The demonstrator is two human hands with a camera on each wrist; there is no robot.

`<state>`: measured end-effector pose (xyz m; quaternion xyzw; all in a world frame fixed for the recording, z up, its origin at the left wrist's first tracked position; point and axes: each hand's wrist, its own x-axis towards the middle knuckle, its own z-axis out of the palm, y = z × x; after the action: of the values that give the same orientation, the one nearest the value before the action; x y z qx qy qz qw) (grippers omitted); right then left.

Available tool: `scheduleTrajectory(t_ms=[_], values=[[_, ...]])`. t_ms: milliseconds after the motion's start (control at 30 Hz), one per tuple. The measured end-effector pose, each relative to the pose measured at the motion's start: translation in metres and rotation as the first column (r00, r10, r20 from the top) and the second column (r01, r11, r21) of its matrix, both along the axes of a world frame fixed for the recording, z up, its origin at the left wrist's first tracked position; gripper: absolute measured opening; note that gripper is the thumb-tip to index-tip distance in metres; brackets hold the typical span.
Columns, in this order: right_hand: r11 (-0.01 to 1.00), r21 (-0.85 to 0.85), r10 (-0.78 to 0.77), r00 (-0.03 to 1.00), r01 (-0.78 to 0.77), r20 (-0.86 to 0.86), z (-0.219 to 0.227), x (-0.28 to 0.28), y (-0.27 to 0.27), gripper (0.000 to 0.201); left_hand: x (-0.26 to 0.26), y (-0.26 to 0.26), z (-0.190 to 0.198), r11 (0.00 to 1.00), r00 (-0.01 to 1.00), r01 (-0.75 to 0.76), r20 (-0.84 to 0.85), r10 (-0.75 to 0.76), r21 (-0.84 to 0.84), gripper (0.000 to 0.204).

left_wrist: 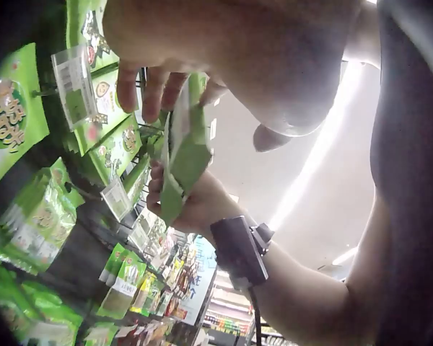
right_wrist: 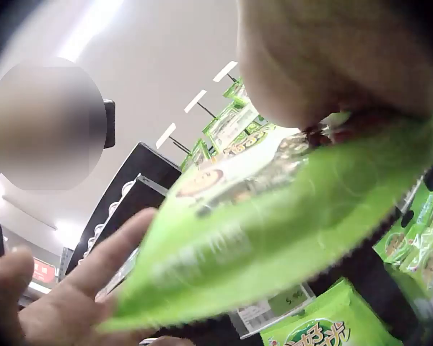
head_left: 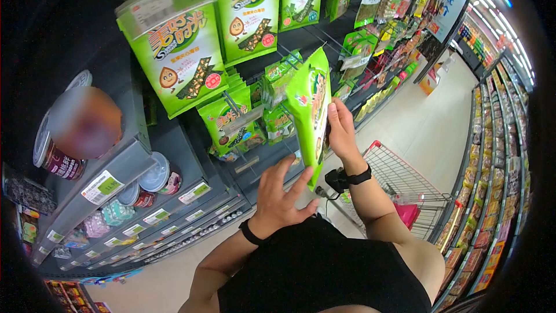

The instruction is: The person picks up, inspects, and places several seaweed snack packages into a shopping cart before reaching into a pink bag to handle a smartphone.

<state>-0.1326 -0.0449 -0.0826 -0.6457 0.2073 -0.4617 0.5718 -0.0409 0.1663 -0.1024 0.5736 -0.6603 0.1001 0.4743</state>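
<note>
A green snack packet (head_left: 313, 110) stands nearly edge-on to the head view, its printed face turned partly right. The right hand (head_left: 343, 130) grips its right side, thumb on the printed face. The left hand (head_left: 282, 192), fingers spread, is at the packet's lower end; one fingertip is at its edge. In the right wrist view the packet (right_wrist: 274, 231) fills the middle, with the left hand (right_wrist: 79, 295) at its lower left corner. In the left wrist view the right hand (left_wrist: 195, 202) holds the packet (left_wrist: 187, 155) from the far side.
Similar green packets (head_left: 179, 52) hang on hooks behind and to the left, with price tags. Tubs (head_left: 155, 173) stand on grey shelves at the lower left. A wire shopping cart (head_left: 405, 179) is right of the right forearm. Another stocked shelf (head_left: 492, 168) lines the aisle's right side.
</note>
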Motion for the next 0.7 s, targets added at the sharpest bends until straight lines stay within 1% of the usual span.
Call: scheduleTrajectory(t_ms=[33, 67, 100, 133, 167, 233, 267, 333, 367, 400, 467, 533, 633, 667, 700], values=[[0.996, -0.081, -0.028, 0.999, 0.025, -0.037, 0.003, 0.002, -0.006, 0.036, 0.002, 0.001, 0.001, 0.999, 0.999, -0.026, -0.022, 0.027, 0.018, 0.072], [0.986, -0.161, -0.058, 0.996, 0.046, -0.07, 0.006, 0.004, -0.012, 0.036, 0.005, 0.003, 0.005, 0.996, 0.998, -0.069, -0.001, 0.069, 0.049, 0.08], [0.969, -0.237, -0.092, 0.991, 0.066, -0.101, 0.008, 0.005, -0.018, 0.037, 0.007, 0.003, 0.003, 0.995, 0.996, -0.087, -0.024, 0.088, 0.048, 0.079], [0.977, -0.211, -0.073, 0.988, 0.043, -0.137, 0.01, 0.004, -0.026, 0.04, 0.01, 0.003, -0.001, 0.994, 0.993, -0.102, -0.047, 0.105, 0.05, 0.079], [0.97, -0.233, -0.093, 0.989, 0.064, -0.117, 0.015, 0.008, -0.032, 0.04, 0.012, 0.003, -0.002, 0.992, 0.99, -0.116, -0.07, 0.12, 0.052, 0.079], [0.954, -0.282, -0.131, 0.989, 0.106, -0.072, 0.027, 0.019, -0.048, 0.04, 0.012, 0.006, 0.001, 0.995, 0.986, -0.094, -0.131, 0.098, 0.043, 0.069], [0.932, -0.328, -0.196, 0.976, 0.157, -0.09, 0.029, 0.023, -0.058, 0.041, 0.012, 0.008, 0.001, 0.996, 0.983, -0.083, -0.162, 0.088, 0.038, 0.065], [0.962, -0.209, -0.213, 0.964, 0.178, -0.161, 0.062, 0.031, -0.047, 0.041, 0.015, 0.012, -0.01, 0.998, 0.989, 0.043, -0.147, -0.035, 0.049, 0.052], [0.959, -0.232, -0.201, 0.968, 0.163, -0.153, 0.068, 0.036, -0.052, 0.041, 0.017, 0.013, -0.013, 0.993, 0.986, 0.103, -0.139, -0.095, 0.057, 0.045], [0.956, -0.254, -0.189, 0.971, 0.148, -0.145, 0.074, 0.04, -0.056, 0.041, 0.019, 0.016, -0.005, 0.99, 0.982, 0.139, -0.13, -0.136, 0.017, 0.029], [0.917, -0.351, -0.225, 0.973, 0.191, -0.058, 0.085, 0.056, -0.057, 0.037, 0.021, 0.021, -0.013, 0.984, 0.979, 0.175, -0.113, -0.172, 0.025, 0.028], [0.893, -0.402, -0.229, 0.973, 0.2, -0.023, 0.089, 0.067, -0.065, 0.035, 0.025, 0.024, -0.016, 0.983, 0.978, 0.181, -0.103, -0.179, 0.017, 0.025], [0.92, -0.321, -0.241, 0.97, 0.224, -0.014, 0.088, 0.076, -0.065, 0.035, 0.033, 0.029, -0.022, 0.988, 0.982, 0.154, -0.113, -0.15, 0.024, 0.024], [0.894, -0.385, -0.256, 0.966, 0.228, -0.022, 0.08, 0.076, -0.075, 0.037, 0.034, 0.032, -0.022, 0.989, 0.983, 0.144, -0.119, -0.138, 0.042, 0.024], [0.908, -0.346, -0.255, 0.967, 0.235, -0.014, 0.08, 0.078, -0.07, 0.038, 0.037, 0.034, -0.022, 0.99, 0.985, 0.132, -0.122, -0.124, 0.058, 0.023]])
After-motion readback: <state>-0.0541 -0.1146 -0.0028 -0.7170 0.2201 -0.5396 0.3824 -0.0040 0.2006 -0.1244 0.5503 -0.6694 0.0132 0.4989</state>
